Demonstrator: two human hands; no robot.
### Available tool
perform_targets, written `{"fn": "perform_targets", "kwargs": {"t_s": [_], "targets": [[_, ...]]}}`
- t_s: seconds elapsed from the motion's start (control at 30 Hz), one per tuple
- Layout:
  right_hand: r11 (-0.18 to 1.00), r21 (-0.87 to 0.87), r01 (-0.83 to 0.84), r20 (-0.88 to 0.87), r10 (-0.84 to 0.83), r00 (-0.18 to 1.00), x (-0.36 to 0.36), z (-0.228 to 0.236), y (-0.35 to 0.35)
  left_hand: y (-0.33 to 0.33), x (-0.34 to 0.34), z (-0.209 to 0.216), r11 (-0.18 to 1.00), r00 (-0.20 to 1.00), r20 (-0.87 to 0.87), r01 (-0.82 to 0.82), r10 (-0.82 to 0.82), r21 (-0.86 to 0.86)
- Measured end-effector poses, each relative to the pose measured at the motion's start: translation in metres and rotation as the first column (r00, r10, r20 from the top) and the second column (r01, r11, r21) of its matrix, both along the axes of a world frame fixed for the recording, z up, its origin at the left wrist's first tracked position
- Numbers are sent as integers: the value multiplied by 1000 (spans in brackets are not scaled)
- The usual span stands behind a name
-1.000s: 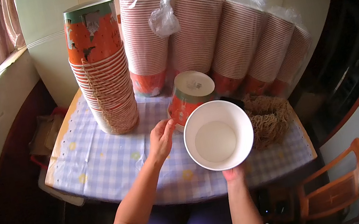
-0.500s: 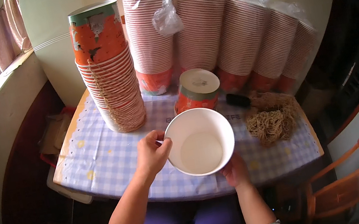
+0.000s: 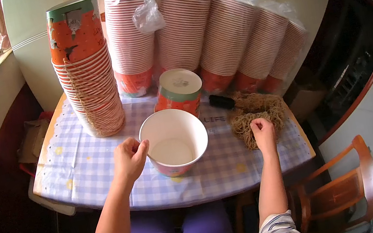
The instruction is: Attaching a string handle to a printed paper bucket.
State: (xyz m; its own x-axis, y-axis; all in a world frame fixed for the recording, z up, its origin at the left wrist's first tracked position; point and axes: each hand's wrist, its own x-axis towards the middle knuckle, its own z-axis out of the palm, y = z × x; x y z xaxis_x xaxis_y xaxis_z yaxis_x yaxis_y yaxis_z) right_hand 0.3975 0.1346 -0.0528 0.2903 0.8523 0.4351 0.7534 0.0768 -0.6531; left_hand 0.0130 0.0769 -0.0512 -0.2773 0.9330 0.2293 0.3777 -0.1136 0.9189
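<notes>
A large paper bucket, white inside, stands upright on the table in front of me, its mouth facing up. My left hand is closed at its left rim, thumb and fingers pinched against the edge. To the right, my right hand is pinched closed at a tangled bundle of tan string; any single strand between its fingertips is too fine to see. Right behind the bucket, another orange and green paper bucket sits upside down.
A tall stack of nested orange buckets, with string hanging down its side, stands at the left. Several plastic-wrapped stacks line the back. A black object lies beside the string on the checked tablecloth. A wooden chair is at the right.
My right hand has left the underside of the bucket and moved right to the string. The bucket has come down onto the table, with my left hand still at its rim. The view has shifted right.
</notes>
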Motion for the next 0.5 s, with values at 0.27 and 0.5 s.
{"fn": "perform_targets", "kwargs": {"t_s": [0.27, 0.5], "targets": [[985, -73, -158, 395, 174, 902, 5, 10, 21, 11, -19, -66, 984, 936, 342, 25, -85, 175], [954, -53, -297, 647, 259, 718, -9, 4, 28, 14, -10, -73, 962, 999, 26, -26, 20, 272]]}}
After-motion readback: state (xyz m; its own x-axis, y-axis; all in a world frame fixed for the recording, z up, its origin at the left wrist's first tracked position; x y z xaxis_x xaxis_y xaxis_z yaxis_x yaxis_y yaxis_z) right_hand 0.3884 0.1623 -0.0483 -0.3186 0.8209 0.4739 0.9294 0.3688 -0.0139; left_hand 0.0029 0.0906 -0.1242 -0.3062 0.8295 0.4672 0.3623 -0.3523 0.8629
